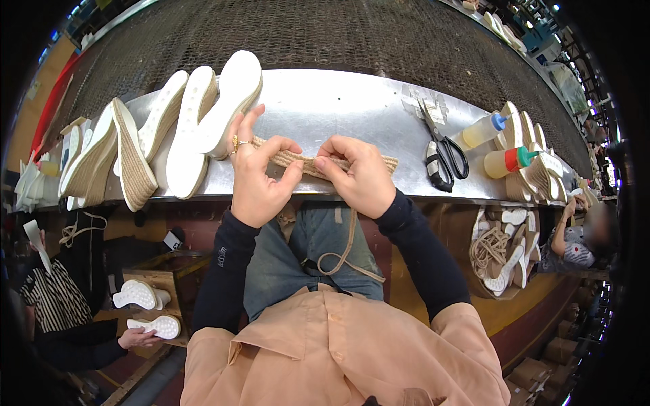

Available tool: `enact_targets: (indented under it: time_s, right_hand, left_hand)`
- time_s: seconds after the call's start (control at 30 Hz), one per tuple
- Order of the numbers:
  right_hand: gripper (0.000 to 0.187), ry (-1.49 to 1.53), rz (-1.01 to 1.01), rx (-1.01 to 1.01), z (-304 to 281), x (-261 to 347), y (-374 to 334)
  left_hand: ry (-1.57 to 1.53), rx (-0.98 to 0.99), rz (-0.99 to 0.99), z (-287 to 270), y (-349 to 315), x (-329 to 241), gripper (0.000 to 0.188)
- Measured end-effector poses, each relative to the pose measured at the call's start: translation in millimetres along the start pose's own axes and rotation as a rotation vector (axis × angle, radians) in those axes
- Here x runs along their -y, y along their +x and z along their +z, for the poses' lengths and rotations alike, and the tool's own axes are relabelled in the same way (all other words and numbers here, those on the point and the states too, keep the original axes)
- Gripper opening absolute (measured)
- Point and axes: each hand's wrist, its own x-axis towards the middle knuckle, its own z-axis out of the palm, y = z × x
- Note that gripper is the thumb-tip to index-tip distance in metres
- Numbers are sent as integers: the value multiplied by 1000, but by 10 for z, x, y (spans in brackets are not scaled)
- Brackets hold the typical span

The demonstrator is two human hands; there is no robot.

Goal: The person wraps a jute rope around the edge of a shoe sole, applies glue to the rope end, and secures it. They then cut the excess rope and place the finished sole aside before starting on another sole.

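Observation:
A tan braided jute band (386, 164) with several parallel rows lies across the near edge of the metal table, under both my hands. My left hand (261, 169) pinches at the band with thumb and index finger; its other fingers are raised, one wearing a ring. Close beside it, my right hand (355, 169) has thumb and index finger closed on the band's upper middle. Whatever is between the fingertips is too small to make out. A thin jute cord (351, 237) hangs below my right hand and loops over my lap.
White-topped wedge soles (189, 128) with rope sides stand at left; more (518, 135) stand at far right. Black scissors (443, 149) and two glue bottles (482, 130) lie at right. Beyond is a mesh conveyor (338, 37). A co-worker's hand (141, 337) holds a sole at lower left.

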Motion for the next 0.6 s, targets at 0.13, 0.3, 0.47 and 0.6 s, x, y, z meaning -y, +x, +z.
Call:
enact_targets:
  time_s: [0.13, 0.3, 0.47, 0.6]
  right_hand:
    - [14, 14, 27, -19, 35, -32, 0]
    - [15, -3, 67, -11, 48, -40, 15]
    - [15, -1, 91, 10, 50, -31, 36]
    - [14, -31, 75, -2, 58, -23, 30]
  left_hand:
    - [-23, 16, -4, 1, 30, -2, 12]
    - [-19, 13, -7, 11, 31, 8, 13]
    - [7, 9, -10, 21, 26, -1, 14]
    - [34, 1, -13, 38, 33, -32, 13]
